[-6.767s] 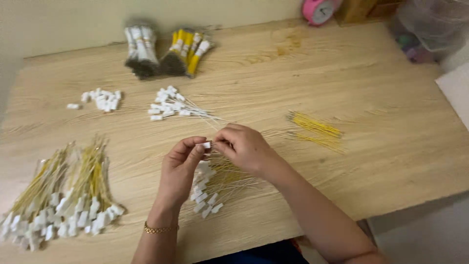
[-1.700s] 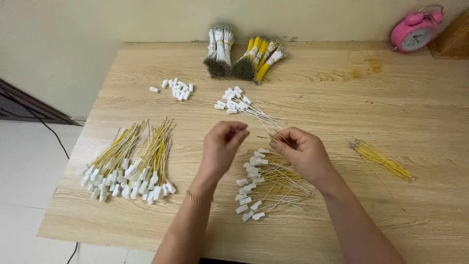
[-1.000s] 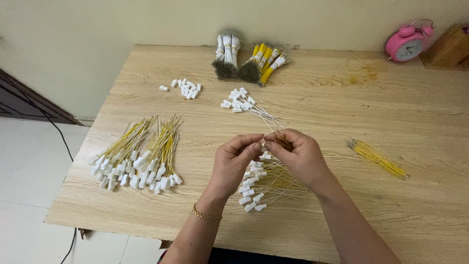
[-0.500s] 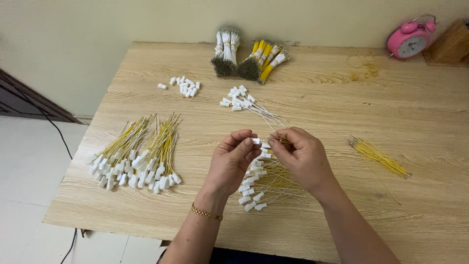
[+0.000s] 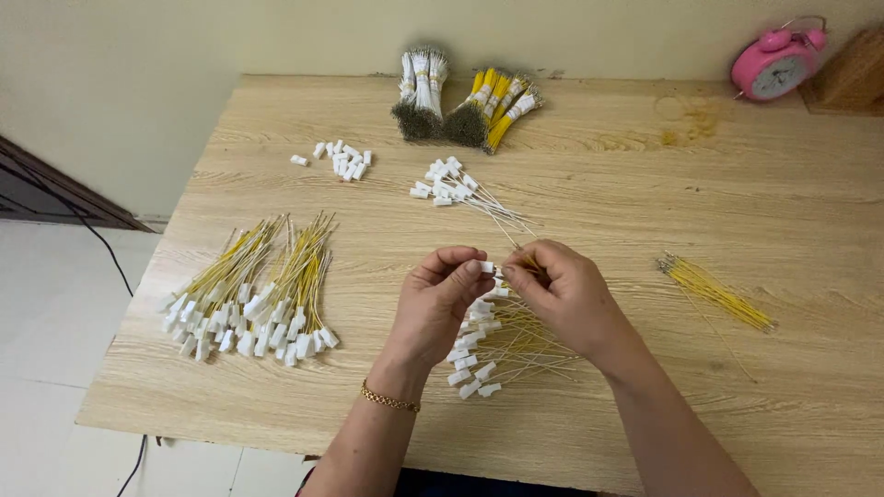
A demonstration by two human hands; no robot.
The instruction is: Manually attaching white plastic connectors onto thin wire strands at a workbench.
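My left hand [image 5: 440,299] pinches a small white connector [image 5: 486,267] between thumb and fingers. My right hand [image 5: 564,293] meets it fingertip to fingertip and pinches a thin yellow wire [image 5: 527,260] at the connector's end. Both hands hover just above a loose pile of yellow and white wires with white connectors [image 5: 497,348] on the wooden table [image 5: 645,202]. How far the wire sits in the connector is hidden by my fingers.
Two rows of finished yellow wires with white connectors [image 5: 253,294] lie at the left. Loose white connectors [image 5: 339,158], white wires with connectors [image 5: 453,184], bare yellow wires [image 5: 714,293], tied wire bundles [image 5: 465,97] and a pink alarm clock [image 5: 775,64] sit farther back.
The left hand came off the table and joined the right hand above the pile. The fingertips have closed together on the connector and wire. The view has shifted slightly.
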